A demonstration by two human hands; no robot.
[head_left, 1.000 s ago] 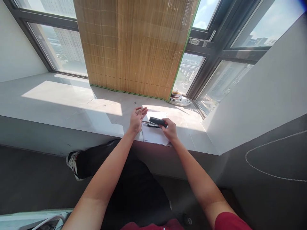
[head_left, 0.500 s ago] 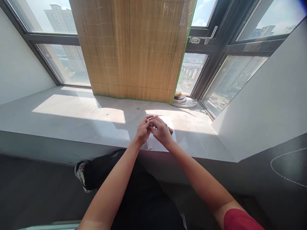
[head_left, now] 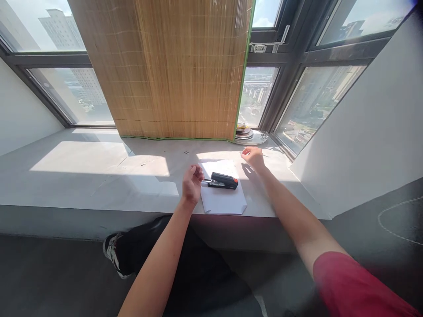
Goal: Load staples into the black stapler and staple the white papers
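Observation:
A black stapler (head_left: pixel 222 181) with an orange end lies on a white sheet of paper (head_left: pixel 224 200) at the near edge of the grey window ledge (head_left: pixel 99 176). My left hand (head_left: pixel 192 182) rests just left of the stapler, fingers curled in a loose fist beside its metal tip; I cannot make out anything in it. My right hand (head_left: pixel 253 156) is stretched farther back on the ledge, past the paper, fingers curled downward near the surface, pointing toward a stack of round plates. Whether it pinches anything is not visible.
A bamboo blind (head_left: pixel 172 70) hangs over the middle window. A stack of round plates (head_left: pixel 248 133) sits in the ledge's back right corner. Small dark staples (head_left: pixel 187 152) lie on the ledge behind the paper. A white wall (head_left: pixel 363 132) closes the right side. My crossed leg and shoe (head_left: pixel 114 255) are below.
Both hands were joined over the stapler half a second ago. Now the right hand has let go and reached back right, the left hand has drawn left, and the stapler lies free on the paper.

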